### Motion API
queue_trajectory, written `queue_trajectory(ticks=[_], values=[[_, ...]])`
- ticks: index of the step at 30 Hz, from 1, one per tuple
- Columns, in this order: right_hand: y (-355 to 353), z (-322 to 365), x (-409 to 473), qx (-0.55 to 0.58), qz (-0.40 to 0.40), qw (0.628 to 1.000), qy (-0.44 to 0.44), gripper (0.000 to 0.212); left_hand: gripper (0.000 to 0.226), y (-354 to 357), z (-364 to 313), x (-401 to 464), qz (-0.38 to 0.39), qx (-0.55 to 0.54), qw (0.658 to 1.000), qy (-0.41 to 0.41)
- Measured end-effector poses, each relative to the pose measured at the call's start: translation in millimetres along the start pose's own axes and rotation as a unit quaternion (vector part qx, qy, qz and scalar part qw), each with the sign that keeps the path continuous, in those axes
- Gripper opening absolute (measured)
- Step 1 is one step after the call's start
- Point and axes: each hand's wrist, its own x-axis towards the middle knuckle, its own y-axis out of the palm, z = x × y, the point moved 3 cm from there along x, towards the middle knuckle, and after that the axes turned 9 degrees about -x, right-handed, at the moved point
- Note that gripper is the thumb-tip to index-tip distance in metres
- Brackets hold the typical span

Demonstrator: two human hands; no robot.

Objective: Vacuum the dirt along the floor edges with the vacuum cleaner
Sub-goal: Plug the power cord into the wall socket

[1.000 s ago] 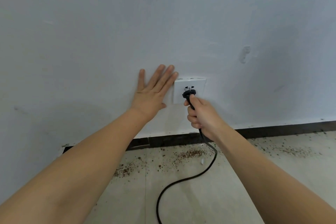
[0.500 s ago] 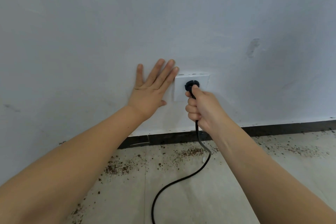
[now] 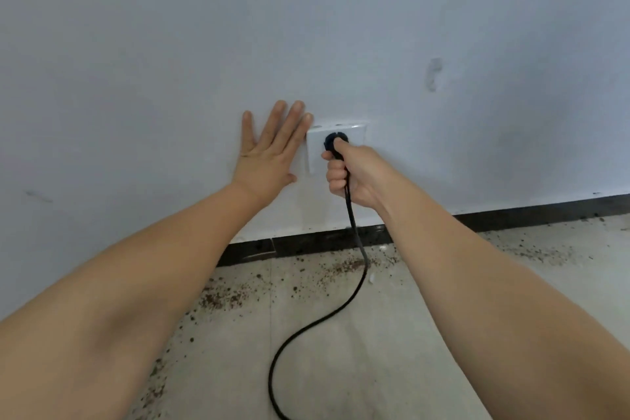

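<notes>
Gripping the black plug in my right hand, I have my fingers curled tight round its body and my thumb laid along the top, with the plug's face pressed up against the white wall socket. Whether the pins are fully home I cannot tell, as my fist hides them. My left hand lies flat on the white wall just beside the socket, fingers straight and spread, the fingertips touching the socket plate's left edge.

From the bottom of my right fist the black power cord drops past the dark skirting board and curves across the pale tiled floor toward the lower edge of view. Brown dirt is scattered along the floor edge by the skirting, thickest below my left forearm and also strewn away to the right. The vacuum cleaner itself is out of view; only its cord and plug show.
</notes>
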Motion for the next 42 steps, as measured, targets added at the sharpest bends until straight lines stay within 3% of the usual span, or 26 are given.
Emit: queue_trajectory(ticks=[5,10,16,19,21,26,29,33,38,42], values=[[-11.7,13.4,-11.1,-0.129,-0.001,0.991,0.040,0.046,0.128,-11.7,1.2,-5.0,0.088,0.016,0.995,-0.033],[-26.1,11.6,-22.6,-0.249,-0.098,0.960,0.078,0.049,0.112,-32.7,3.9,-13.3,0.132,0.038,0.990,-0.016],[-43.2,28.6,-89.3,-0.307,-0.110,0.933,0.151,0.057,0.089,-96.5,-14.9,-2.1,0.257,-0.072,0.964,-0.014],[-47.3,65.0,-129.0,-0.374,-0.123,0.913,0.110,0.038,0.062,-149.0,-26.1,17.2,0.268,-0.188,0.944,-0.046],[-48.9,88.7,-159.2,-0.441,-0.137,0.882,0.095,0.029,0.048,-187.4,-33.6,26.4,0.271,-0.262,0.922,-0.085],[-52.9,141.9,-252.1,-0.628,-0.147,0.764,0.033,0.040,0.039,-291.1,-60.4,35.3,0.300,-0.339,0.883,-0.119],[-53.2,178.9,-315.8,-0.669,-0.142,0.729,0.000,0.039,0.042,-361.1,-77.7,50.5,0.324,-0.356,0.866,-0.132],[-57.1,217.2,-398.8,-0.678,-0.150,0.719,0.012,0.046,0.043,-443.6,-99.5,70.8,0.346,-0.389,0.845,-0.121],[-80.1,239.9,-463.8,-0.662,-0.203,0.720,0.046,0.046,0.042,-494.1,-121.3,88.7,0.346,-0.437,0.824,-0.100],[-97.5,242.2,-520.1,-0.614,-0.251,0.743,0.083,0.047,0.045,-520.3,-151.2,96.6,0.358,-0.447,0.819,-0.032]])
